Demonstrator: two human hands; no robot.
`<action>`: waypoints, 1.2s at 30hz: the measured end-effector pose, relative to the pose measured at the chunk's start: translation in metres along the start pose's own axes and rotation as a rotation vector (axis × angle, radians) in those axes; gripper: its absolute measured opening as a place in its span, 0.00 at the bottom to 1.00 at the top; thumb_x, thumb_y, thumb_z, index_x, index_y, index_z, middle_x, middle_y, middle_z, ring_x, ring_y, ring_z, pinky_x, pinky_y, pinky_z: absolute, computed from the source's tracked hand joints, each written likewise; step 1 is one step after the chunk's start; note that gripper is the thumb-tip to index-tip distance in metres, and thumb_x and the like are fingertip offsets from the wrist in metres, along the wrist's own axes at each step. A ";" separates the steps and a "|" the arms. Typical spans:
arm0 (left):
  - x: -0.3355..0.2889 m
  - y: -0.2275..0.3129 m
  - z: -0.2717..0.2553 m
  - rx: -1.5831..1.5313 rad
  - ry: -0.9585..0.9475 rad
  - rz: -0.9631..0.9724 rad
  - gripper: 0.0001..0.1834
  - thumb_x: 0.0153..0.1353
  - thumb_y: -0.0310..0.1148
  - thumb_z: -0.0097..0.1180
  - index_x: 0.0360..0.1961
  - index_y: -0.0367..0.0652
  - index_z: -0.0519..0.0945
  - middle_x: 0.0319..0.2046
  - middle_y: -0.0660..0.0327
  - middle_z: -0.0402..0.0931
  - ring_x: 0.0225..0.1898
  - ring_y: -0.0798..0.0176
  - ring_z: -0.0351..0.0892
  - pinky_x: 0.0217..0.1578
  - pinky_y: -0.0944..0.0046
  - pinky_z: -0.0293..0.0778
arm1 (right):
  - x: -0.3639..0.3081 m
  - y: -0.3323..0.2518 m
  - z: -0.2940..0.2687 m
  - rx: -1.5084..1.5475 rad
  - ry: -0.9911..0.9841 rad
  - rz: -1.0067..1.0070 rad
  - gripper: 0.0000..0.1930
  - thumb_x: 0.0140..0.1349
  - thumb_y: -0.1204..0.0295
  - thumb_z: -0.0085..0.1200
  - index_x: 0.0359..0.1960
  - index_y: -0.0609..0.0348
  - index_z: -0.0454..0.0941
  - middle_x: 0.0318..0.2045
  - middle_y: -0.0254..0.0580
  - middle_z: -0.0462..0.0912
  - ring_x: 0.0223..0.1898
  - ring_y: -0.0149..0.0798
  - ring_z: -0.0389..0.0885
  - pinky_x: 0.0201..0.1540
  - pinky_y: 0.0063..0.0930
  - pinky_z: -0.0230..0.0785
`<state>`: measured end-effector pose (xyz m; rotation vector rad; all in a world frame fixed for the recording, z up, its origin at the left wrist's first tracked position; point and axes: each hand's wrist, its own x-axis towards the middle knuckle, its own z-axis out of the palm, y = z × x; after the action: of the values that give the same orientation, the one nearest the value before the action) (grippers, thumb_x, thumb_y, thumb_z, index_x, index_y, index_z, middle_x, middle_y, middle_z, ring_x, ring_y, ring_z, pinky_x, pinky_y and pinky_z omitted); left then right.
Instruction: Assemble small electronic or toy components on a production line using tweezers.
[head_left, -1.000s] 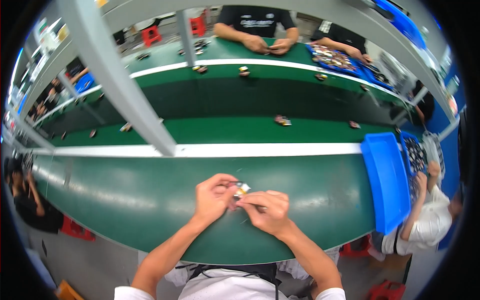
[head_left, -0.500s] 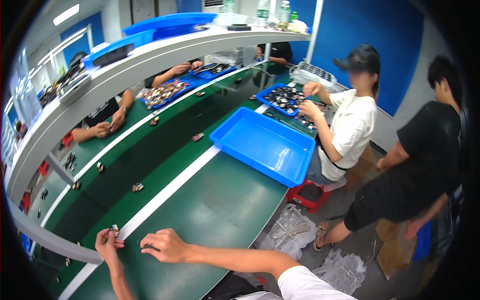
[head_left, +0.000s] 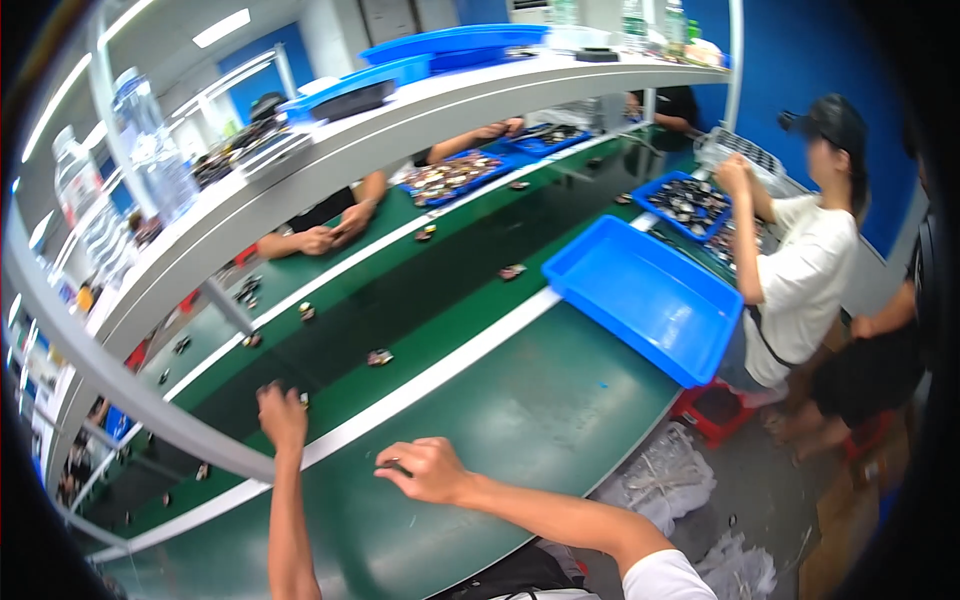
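Note:
My left hand (head_left: pixel 283 418) reaches over the near side of the dark green conveyor belt, its fingers curled and slightly blurred. A small pale-and-dark electronic part (head_left: pixel 304 400) shows at its fingertips, partly hidden by the hand. My right hand (head_left: pixel 428 470) hovers above the green worktop (head_left: pixel 480 405), palm down. Its fingers are closed around a small dark piece (head_left: pixel 400 467), too little of which shows to name. Several similar small parts lie spaced along the belt, one (head_left: pixel 380 357) just beyond my hands.
An empty blue tray (head_left: pixel 650 300) rests at the right. A white-shirted co-worker (head_left: pixel 810 245) handles parts by a filled blue tray (head_left: pixel 688 207). Across the belt, other hands (head_left: pixel 335 232) work near a tray of parts (head_left: pixel 455 178). A curved grey shelf post (head_left: pixel 150 405) stands left.
The view has swung left, shifting the scene rightward. My left hand has moved forward over the belt with the small part. My right hand keeps its curled grip; the co-worker's hands have risen.

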<state>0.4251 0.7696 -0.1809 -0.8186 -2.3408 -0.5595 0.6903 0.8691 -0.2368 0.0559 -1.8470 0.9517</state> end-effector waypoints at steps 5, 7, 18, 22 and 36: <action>0.029 0.054 0.009 -0.628 -0.479 -0.218 0.11 0.60 0.29 0.61 0.40 0.32 0.85 0.28 0.54 0.85 0.17 0.65 0.83 0.14 0.67 0.75 | -0.002 -0.002 0.007 -0.054 -0.082 -0.005 0.07 0.56 0.70 0.68 0.32 0.54 0.81 0.27 0.34 0.86 0.22 0.40 0.82 0.26 0.30 0.73; 0.034 0.068 0.025 -0.665 -0.560 -0.142 0.10 0.60 0.26 0.62 0.39 0.30 0.84 0.30 0.53 0.85 0.19 0.64 0.84 0.15 0.66 0.76 | -0.003 -0.003 0.007 -0.038 -0.083 -0.003 0.07 0.56 0.70 0.68 0.32 0.54 0.81 0.27 0.34 0.86 0.22 0.40 0.82 0.26 0.30 0.73; 0.038 0.073 0.092 -0.662 -0.704 -0.272 0.07 0.56 0.25 0.64 0.34 0.31 0.83 0.22 0.55 0.81 0.15 0.69 0.75 0.13 0.67 0.72 | -0.004 -0.002 0.004 -0.045 -0.060 -0.024 0.07 0.58 0.71 0.65 0.33 0.55 0.78 0.28 0.35 0.82 0.21 0.43 0.79 0.27 0.34 0.71; 0.030 0.062 0.066 -0.744 -0.602 -0.244 0.05 0.62 0.22 0.58 0.37 0.31 0.75 0.23 0.55 0.80 0.13 0.68 0.76 0.08 0.68 0.66 | -0.003 -0.001 0.009 0.005 -0.040 -0.015 0.08 0.57 0.71 0.66 0.32 0.56 0.78 0.28 0.35 0.83 0.21 0.43 0.79 0.27 0.34 0.71; -0.123 0.059 -0.096 -1.031 -0.479 -0.468 0.10 0.66 0.23 0.58 0.45 0.27 0.81 0.23 0.55 0.81 0.16 0.70 0.77 0.15 0.72 0.70 | 0.010 -0.018 -0.003 0.488 -0.078 0.669 0.07 0.57 0.75 0.71 0.34 0.63 0.85 0.29 0.29 0.87 0.22 0.15 0.73 0.26 0.11 0.63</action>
<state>0.5800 0.7081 -0.1785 -0.8659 -2.6179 -2.0663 0.6955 0.8618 -0.2175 -0.2455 -1.6823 1.8743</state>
